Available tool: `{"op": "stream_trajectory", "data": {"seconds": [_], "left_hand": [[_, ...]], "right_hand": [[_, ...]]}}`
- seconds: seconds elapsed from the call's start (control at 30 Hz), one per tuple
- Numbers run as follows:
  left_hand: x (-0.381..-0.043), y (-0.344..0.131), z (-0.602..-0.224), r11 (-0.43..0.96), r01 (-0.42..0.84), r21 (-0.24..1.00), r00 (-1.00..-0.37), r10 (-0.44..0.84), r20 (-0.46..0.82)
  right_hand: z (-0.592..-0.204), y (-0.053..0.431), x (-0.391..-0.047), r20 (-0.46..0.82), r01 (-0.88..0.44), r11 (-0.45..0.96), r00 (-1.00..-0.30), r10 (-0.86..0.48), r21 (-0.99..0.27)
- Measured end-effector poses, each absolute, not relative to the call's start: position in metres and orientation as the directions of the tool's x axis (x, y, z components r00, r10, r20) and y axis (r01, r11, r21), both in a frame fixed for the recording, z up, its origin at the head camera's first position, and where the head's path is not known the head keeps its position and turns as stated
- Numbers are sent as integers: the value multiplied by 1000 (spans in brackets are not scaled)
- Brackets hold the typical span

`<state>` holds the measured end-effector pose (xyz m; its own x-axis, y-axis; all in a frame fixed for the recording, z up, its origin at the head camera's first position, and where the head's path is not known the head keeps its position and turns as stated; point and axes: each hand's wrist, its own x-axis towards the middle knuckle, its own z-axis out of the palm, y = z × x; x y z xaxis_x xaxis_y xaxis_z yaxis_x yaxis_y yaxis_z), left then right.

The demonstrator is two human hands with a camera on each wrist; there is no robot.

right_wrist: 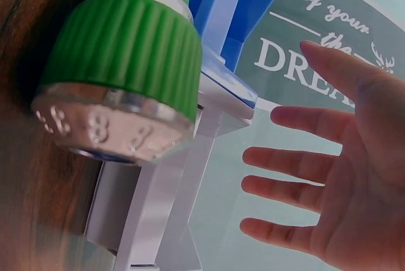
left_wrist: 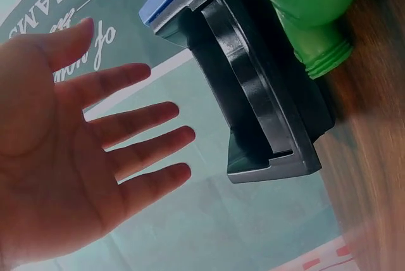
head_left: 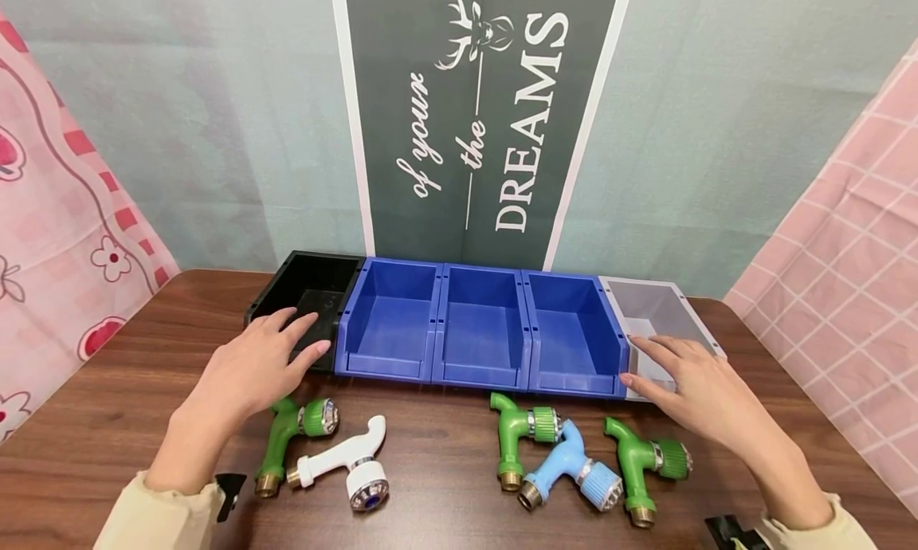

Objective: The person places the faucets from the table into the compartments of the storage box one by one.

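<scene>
My left hand point(head_left: 258, 359) hovers, fingers spread and holding nothing, in front of the black bin point(head_left: 315, 295). Below it on the table lie a green faucet point(head_left: 285, 434) and a white faucet point(head_left: 347, 458). My right hand point(head_left: 692, 383), likewise spread and holding nothing, is over the front of the grey bin point(head_left: 670, 307). Nearest to it lies a green faucet point(head_left: 634, 462) with a ribbed green knob point(right_wrist: 126, 43). Beside that are a light blue faucet point(head_left: 566, 466) and another green faucet point(head_left: 511, 438). In both wrist views the palm is bare.
Three blue bins point(head_left: 390, 319) stand side by side between the black and grey ones, forming a row at the back of the brown wooden table point(head_left: 430, 502). Behind them hangs a cloth point(head_left: 473, 239) with lettering; pink cloths point(head_left: 846, 295) hang at both sides.
</scene>
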<state>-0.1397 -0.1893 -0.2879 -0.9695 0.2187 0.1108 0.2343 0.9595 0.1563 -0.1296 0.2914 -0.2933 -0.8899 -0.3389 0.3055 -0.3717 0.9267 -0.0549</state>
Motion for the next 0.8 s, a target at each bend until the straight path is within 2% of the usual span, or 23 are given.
{"op": "stream_trajectory", "data": {"seconds": [0.4,0.8], "left_hand": [[-144,-195,-293,954,250,167,-962,225,154],[-150,-210,-293,940,230,251,-969,196,153]], "right_hand": [[-293,290,-129,242,-348,929,-919,-311,-128],[-295,292,-133,273,-397,902,-899,-344,-169]]}}
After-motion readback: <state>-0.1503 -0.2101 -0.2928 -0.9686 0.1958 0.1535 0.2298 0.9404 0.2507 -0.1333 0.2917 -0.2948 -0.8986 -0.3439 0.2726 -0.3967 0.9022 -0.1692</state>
